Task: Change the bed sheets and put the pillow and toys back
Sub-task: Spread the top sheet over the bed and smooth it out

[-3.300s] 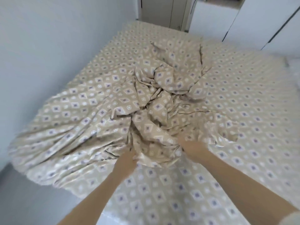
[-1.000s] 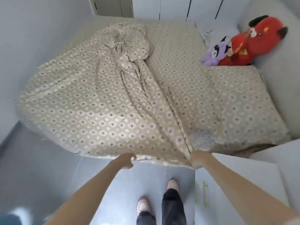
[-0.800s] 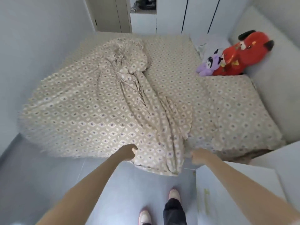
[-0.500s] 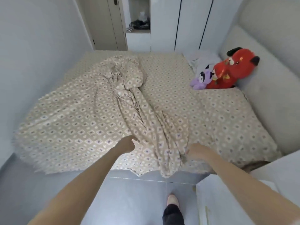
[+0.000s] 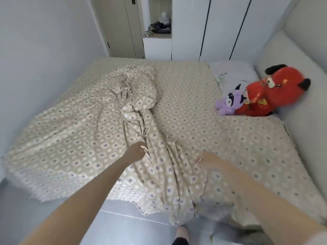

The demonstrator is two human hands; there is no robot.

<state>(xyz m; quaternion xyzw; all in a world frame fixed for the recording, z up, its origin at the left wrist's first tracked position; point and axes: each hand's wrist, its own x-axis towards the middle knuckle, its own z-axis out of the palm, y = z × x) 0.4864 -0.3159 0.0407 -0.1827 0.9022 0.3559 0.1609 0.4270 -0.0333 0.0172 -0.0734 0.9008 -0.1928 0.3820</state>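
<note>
- Two grips low over the bed [image 5: 256, 147]: left grip [image 5: 135, 152] curled against the bunched ridge of the sheet [image 5: 79, 138], right grip [image 5: 207, 160] curled on folds alongside; hold on cloth unclear for both.
- Beyond right grip: purple toy [image 5: 230, 101], red toy [image 5: 276, 92], pillow [image 5: 233, 75], all by the headboard [image 5: 300, 50].
- Far ahead: wardrobe doors [image 5: 221, 27]; grey floor [image 5: 115, 227] beneath.

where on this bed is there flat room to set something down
Flattest patch: the smooth sheet between the bunched ridge and the purple toy, running back to the far edge. Another lies beside the headboard, this side of the red toy. Crowded: the rumpled left half, and the corner with the pillow and toys.
</note>
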